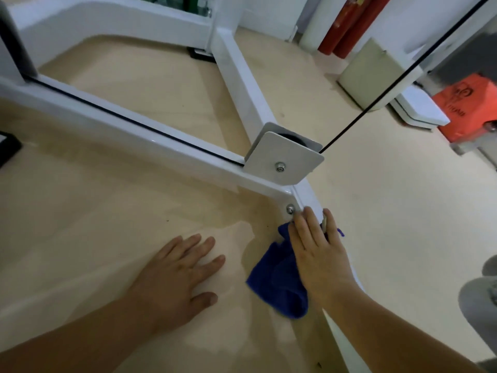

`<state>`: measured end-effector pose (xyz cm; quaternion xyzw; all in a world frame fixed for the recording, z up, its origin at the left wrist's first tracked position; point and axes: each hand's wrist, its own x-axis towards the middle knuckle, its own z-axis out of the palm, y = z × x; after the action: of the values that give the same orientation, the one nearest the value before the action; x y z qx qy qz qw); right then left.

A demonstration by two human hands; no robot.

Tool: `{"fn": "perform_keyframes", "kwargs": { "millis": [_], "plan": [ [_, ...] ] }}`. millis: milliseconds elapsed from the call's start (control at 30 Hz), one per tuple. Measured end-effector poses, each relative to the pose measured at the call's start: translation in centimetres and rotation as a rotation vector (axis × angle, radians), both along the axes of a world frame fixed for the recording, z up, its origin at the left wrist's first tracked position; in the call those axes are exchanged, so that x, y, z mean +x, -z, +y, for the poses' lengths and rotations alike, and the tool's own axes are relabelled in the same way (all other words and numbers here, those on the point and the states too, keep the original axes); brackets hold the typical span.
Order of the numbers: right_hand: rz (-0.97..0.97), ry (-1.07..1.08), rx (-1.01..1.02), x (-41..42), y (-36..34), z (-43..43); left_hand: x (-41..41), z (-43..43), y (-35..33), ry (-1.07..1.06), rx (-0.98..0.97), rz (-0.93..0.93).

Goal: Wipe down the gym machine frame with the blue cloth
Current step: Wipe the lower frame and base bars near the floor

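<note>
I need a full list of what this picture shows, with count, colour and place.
machine frame: one, white, across the floor
cable: one, black, along the frame
pulley plate: one, white, frame joint
bolts: two, silver, plate and corner
cloth: one, blue, on the near beam
cylinders: likely two, red, far right
box: one, beige, far right
orange object: one, right edge
left hand: one, flat on floor
right hand: one, pressing the cloth
</note>
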<state>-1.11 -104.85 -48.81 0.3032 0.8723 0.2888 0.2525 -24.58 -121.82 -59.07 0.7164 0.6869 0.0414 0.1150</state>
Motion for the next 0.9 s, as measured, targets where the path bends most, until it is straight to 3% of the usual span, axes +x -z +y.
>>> {"fn": "perform_keyframes", "kwargs": {
  "millis": [133, 233, 333, 500, 767, 900],
  "plan": [
    [0.293, -0.121, -0.024, -1.2, -1.6, 3.2, 0.0, -0.2, 0.3, 0.011, 0.053, -0.002],
    [0.554, -0.089, -0.112, 0.3, -1.4, 1.7, 0.0, -0.2, 0.2, 0.012, 0.041, -0.027],
    [0.69, -0.117, -0.217, 1.5, -1.3, 0.8, -0.1, -0.3, 0.7, 0.003, 0.057, -0.044],
    [0.624, -0.261, -0.179, 2.1, -1.5, 1.6, 0.0, -0.5, 1.1, -0.005, 0.063, -0.055],
    [0.639, -0.034, -0.214, 2.7, -0.3, 0.3, -0.1, -0.5, 1.1, 0.001, 0.077, -0.046],
    [0.596, -0.044, -0.143, 2.7, 0.9, 0.9, -0.1, -0.6, 1.1, 0.0, 0.067, -0.054]
  ]
}}
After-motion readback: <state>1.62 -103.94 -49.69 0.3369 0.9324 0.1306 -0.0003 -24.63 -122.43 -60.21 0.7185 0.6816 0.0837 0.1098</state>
